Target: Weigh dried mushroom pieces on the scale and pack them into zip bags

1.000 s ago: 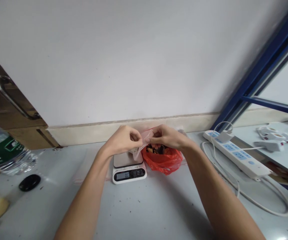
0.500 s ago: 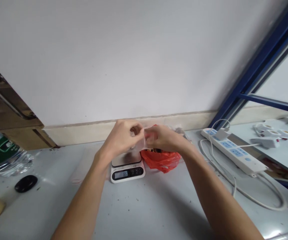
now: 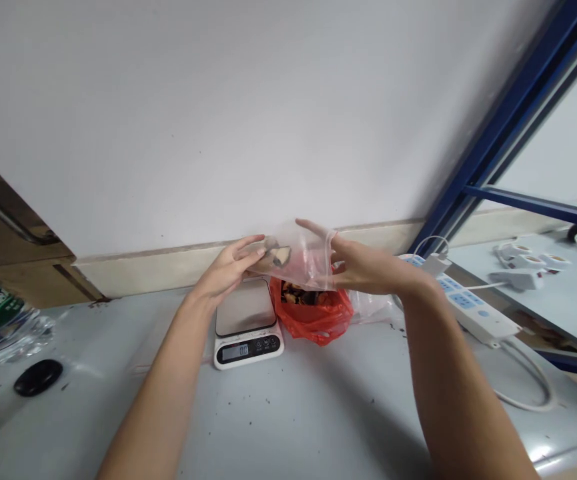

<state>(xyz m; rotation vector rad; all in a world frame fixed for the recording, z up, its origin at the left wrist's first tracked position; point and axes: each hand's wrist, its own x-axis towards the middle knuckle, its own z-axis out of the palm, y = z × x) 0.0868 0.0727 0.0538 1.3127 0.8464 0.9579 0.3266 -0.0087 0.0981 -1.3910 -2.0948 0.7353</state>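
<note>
A clear plastic bag (image 3: 311, 261) is stretched sideways between my two hands, above the scale and the red bag. A few pale and dark dried pieces (image 3: 281, 255) lie in its left end. Around that end, my left hand (image 3: 225, 270) closes its fingers and thumb. My right hand (image 3: 361, 265) is at the bag's mouth, fingers spread against the plastic, partly seen through it. Below my left hand stands a white kitchen scale (image 3: 245, 320); its plate is bare and its display looks like 0.0. The red plastic bag (image 3: 313, 317) beside it gapes, with dark and yellowish pieces inside.
On the right lie a white power strip (image 3: 473, 310) with cables and several plugs (image 3: 523, 263) behind a blue metal frame (image 3: 455, 193). A large water bottle (image 3: 3, 317) and a black oval object (image 3: 38, 377) are at left. The wall (image 3: 218, 133) rises behind.
My hands have moved apart, spreading the clear bag, and its pieces now show. The scale display has gone from about 86 or 8.6 to 0.0. The view has shifted slightly.
</note>
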